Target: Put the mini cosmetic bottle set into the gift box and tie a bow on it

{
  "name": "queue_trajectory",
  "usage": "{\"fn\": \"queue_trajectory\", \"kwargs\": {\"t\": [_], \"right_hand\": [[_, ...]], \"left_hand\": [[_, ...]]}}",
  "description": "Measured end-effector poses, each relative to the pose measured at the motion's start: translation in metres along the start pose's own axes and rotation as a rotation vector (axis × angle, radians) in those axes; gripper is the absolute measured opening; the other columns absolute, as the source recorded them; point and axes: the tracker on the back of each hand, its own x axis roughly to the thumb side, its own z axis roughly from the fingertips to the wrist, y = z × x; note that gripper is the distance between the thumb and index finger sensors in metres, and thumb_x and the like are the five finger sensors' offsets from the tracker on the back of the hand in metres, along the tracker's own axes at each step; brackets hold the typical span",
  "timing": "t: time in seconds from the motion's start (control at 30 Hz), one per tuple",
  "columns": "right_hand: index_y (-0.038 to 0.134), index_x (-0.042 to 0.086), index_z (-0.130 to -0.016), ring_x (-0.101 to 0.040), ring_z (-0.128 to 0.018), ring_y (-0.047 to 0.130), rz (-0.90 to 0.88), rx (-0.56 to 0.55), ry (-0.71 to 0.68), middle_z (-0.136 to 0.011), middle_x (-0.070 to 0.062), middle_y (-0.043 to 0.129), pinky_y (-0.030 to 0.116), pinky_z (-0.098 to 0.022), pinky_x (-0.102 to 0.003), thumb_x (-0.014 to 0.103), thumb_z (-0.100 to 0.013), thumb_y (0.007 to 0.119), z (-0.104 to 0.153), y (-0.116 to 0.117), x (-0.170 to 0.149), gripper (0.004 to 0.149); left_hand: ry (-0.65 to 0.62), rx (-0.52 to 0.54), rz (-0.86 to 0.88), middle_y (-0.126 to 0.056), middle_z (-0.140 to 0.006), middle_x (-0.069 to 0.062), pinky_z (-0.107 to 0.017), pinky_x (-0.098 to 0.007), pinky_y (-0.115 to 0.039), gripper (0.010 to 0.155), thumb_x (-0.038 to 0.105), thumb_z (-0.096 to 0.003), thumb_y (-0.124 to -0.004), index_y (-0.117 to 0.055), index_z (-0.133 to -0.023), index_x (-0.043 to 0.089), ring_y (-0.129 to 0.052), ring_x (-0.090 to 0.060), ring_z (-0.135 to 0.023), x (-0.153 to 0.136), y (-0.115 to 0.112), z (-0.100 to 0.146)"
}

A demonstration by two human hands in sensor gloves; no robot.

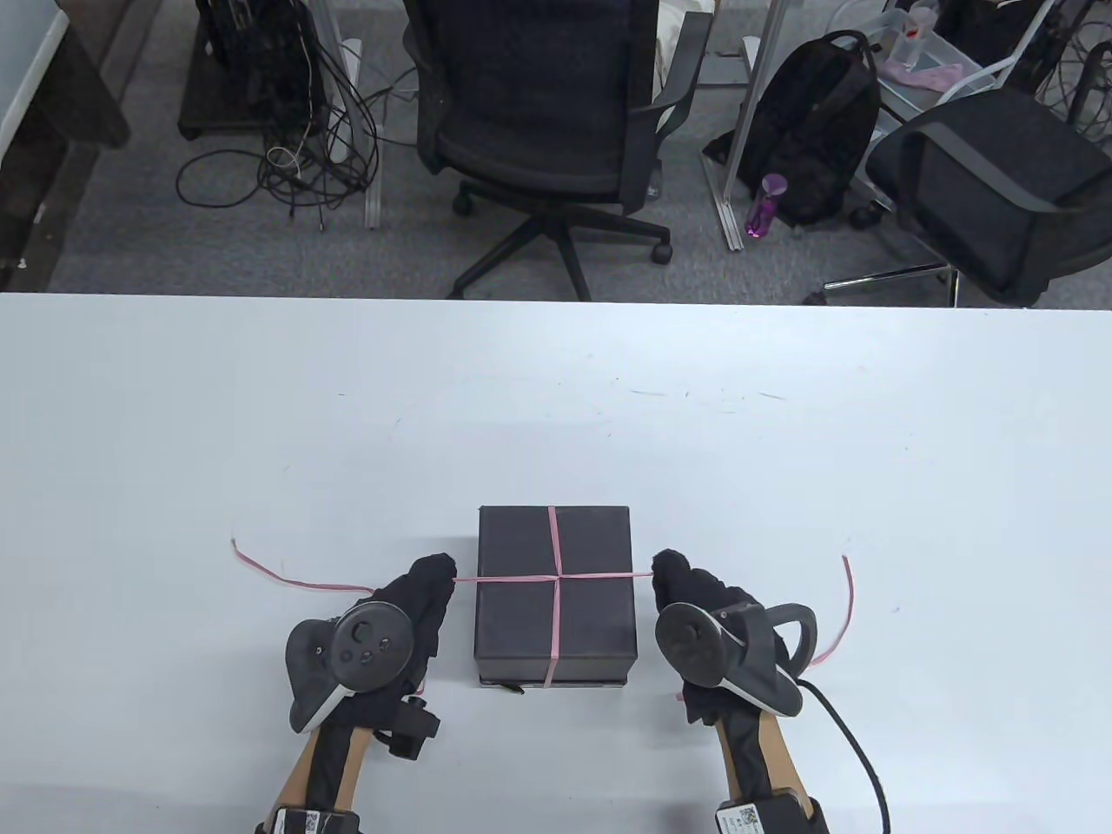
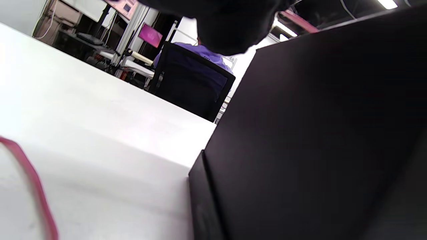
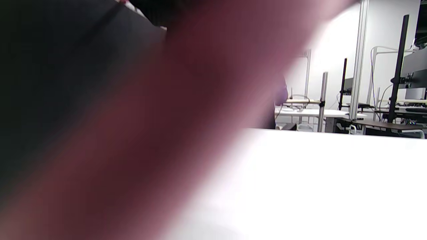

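White surface [image 1: 782,452], closed box [image 1: 554,591] low centre. My left hand [image 1: 408,608] and right hand [image 1: 695,599] pinch the ribbon [image 1: 599,575] taut; uneven pulling could drag the box or loosen the crossing.

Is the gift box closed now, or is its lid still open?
Closed. The gift box has its lid seated flat, and the pink ribbon crosses over the top, pulled taut sideways by the left hand and the right hand.

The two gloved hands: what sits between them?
In the table view, a closed black gift box crossed by thin pink ribbon lies between the left hand and right hand.
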Motion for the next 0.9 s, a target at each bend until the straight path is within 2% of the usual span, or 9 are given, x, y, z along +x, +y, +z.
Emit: {"fn": "queue_trajectory", "kwargs": {"t": [0.13, 0.3, 0.5, 0.7, 0.8, 0.9], "right_hand": [[0.070, 0.005, -0.094, -0.007, -0.013, 0.085, -0.033, 0.075, -0.009, -0.046, -0.008, 0.093, 0.082, -0.010, -0.027, 0.027, -0.059, 0.056, -0.003, 0.014, 0.002, 0.043], [0.067, 0.003, -0.094, -0.005, -0.012, 0.085, -0.102, 0.149, -0.037, -0.046, -0.007, 0.093, 0.083, -0.009, -0.026, 0.026, -0.059, 0.055, -0.007, 0.030, 0.004, 0.043], [0.065, 0.001, -0.095, -0.006, -0.012, 0.085, -0.193, 0.131, -0.024, -0.046, -0.008, 0.093, 0.083, -0.008, -0.025, 0.026, -0.060, 0.055, -0.008, 0.043, 0.004, 0.044], [0.061, 0.001, -0.098, -0.007, -0.014, 0.086, -0.164, 0.117, -0.022, -0.052, -0.012, 0.092, 0.084, -0.012, -0.027, 0.023, -0.060, 0.054, -0.008, 0.062, 0.007, 0.045], [0.060, 0.000, -0.099, -0.007, -0.015, 0.087, -0.159, 0.133, -0.013, -0.054, -0.014, 0.092, 0.084, -0.012, -0.027, 0.022, -0.060, 0.054, -0.009, 0.068, 0.007, 0.045], [0.060, -0.001, -0.099, -0.008, -0.015, 0.087, -0.265, 0.181, 0.017, -0.056, -0.017, 0.091, 0.083, -0.013, -0.028, 0.022, -0.061, 0.054, -0.009, 0.076, 0.003, 0.045]], "left_hand": [[-0.120, 0.050, -0.224, -0.091, -0.053, 0.014, -0.017, -0.029, -0.084, 0.044, 0.041, -0.0571, -0.055, -0.072, -0.095, 0.027, -0.086, -0.005, -0.016, 0.003, -0.012, 0.003], [-0.170, 0.038, -0.376, -0.089, -0.052, 0.016, -0.016, -0.028, -0.084, 0.045, 0.040, -0.0580, -0.052, -0.068, -0.097, 0.025, -0.086, -0.004, -0.015, 0.014, -0.030, 0.004], [-0.128, 0.000, -0.374, -0.089, -0.051, 0.016, -0.016, -0.028, -0.084, 0.045, 0.040, -0.0591, -0.051, -0.063, -0.099, 0.022, -0.085, -0.003, -0.015, 0.017, -0.045, 0.004], [0.019, -0.092, -0.254, -0.089, -0.051, 0.016, -0.015, -0.028, -0.084, 0.044, 0.039, -0.0605, -0.050, -0.060, -0.100, 0.023, -0.085, -0.003, -0.015, 0.014, -0.057, 0.000], [0.083, -0.169, -0.191, -0.089, -0.051, 0.016, -0.016, -0.028, -0.084, 0.044, 0.040, -0.0607, -0.051, -0.061, -0.100, 0.023, -0.085, -0.003, -0.015, 0.012, -0.059, -0.003], [0.120, -0.204, -0.130, -0.089, -0.052, 0.015, -0.016, -0.028, -0.084, 0.044, 0.040, -0.0609, -0.051, -0.061, -0.101, 0.024, -0.086, -0.003, -0.015, 0.007, -0.065, -0.005]]}}
